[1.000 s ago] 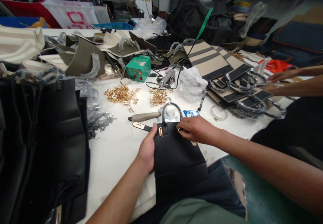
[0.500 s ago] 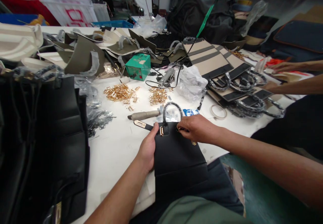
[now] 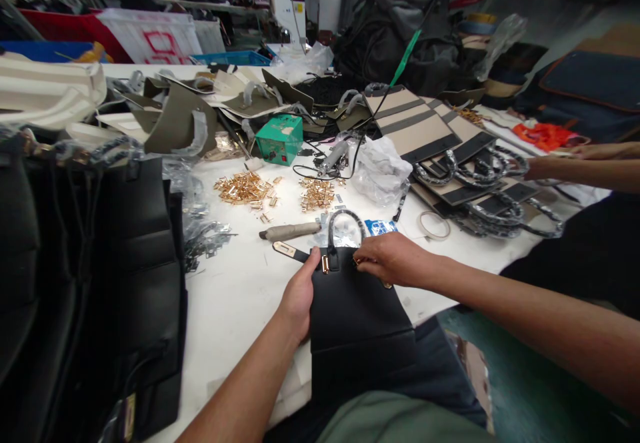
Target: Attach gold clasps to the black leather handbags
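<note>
A black leather bag panel (image 3: pixel 360 316) with a plastic-wrapped loop handle (image 3: pixel 346 215) lies across the table edge and my lap. My left hand (image 3: pixel 300 296) grips its left edge, thumb on top near a gold buckle-like fitting (image 3: pixel 326 264) beside the handle base. At the panel's upper right, the fingers of my right hand (image 3: pixel 387 258) pinch a small gold fitting (image 3: pixel 356 261) against the leather; most of it is hidden. A strap with a gold plate (image 3: pixel 285 248) sticks out at the upper left.
Two heaps of gold fittings (image 3: pixel 243 188) lie behind a wrapped tool (image 3: pixel 290 231). A green box (image 3: pixel 279 139) stands farther back. Black bag pieces (image 3: pixel 140 283) are stacked left, beige striped panels (image 3: pixel 413 120) right. A co-worker's arm (image 3: pixel 585 168) reaches in at right.
The view has shifted slightly, so the table things sit a little farther right. Both my hands stay on the panel. The co-worker's hands at the right have moved.
</note>
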A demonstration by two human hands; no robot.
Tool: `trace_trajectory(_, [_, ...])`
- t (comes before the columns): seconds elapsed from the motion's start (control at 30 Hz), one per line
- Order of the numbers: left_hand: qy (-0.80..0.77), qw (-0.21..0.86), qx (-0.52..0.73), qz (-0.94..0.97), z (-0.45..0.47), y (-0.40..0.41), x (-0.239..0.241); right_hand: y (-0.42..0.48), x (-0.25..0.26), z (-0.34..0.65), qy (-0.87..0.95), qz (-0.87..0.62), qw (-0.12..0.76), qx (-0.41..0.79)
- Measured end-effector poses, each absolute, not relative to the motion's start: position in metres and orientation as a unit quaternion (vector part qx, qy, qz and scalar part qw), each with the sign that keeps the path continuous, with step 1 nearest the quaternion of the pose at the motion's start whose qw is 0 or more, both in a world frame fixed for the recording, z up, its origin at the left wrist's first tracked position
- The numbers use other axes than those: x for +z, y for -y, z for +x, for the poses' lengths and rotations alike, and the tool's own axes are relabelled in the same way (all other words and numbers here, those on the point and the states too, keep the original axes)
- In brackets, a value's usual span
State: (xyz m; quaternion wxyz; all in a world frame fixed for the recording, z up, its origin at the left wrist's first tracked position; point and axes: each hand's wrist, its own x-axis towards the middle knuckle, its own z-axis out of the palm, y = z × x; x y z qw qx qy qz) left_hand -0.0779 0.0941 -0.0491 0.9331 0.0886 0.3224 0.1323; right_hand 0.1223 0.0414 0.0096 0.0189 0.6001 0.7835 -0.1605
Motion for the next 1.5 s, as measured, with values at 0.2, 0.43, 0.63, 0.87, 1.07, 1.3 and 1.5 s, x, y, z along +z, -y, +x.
trace_trajectory(0.2, [-0.306, 0.938, 0.135, 0.088, -0.077, -0.092, -0.045, -0.035, 0.002, 0.122, -0.769, 0.624, -0.037, -0.137])
trace_trajectory(0.43, [-0.299, 0.937, 0.151, 0.096, -0.076, -0.092, -0.047, -0.035, -0.009, 0.115, -0.739, 0.660, -0.047, -0.125])
trace_trajectory(0.63, [-0.312, 0.928, 0.169, 0.114, -0.076, -0.090, -0.045, -0.039, 0.000, 0.113, -0.747, 0.649, -0.022, -0.143])
trace_trajectory(0.87, [-0.312, 0.928, 0.173, 0.104, -0.075, -0.089, -0.044, -0.038, 0.007, 0.110, -0.781, 0.614, 0.023, -0.109])
trace_trajectory(1.07, [-0.319, 0.925, 0.179, 0.100, -0.076, -0.088, -0.042, -0.042, -0.002, 0.107, -0.756, 0.645, 0.017, -0.107])
trace_trajectory(1.3, [-0.314, 0.931, 0.161, 0.091, -0.076, -0.087, -0.043, -0.041, 0.006, 0.106, -0.763, 0.632, 0.023, -0.136])
trace_trajectory(1.5, [-0.314, 0.922, 0.203, 0.099, -0.075, -0.086, -0.042, -0.036, 0.002, 0.095, -0.726, 0.683, 0.050, -0.068])
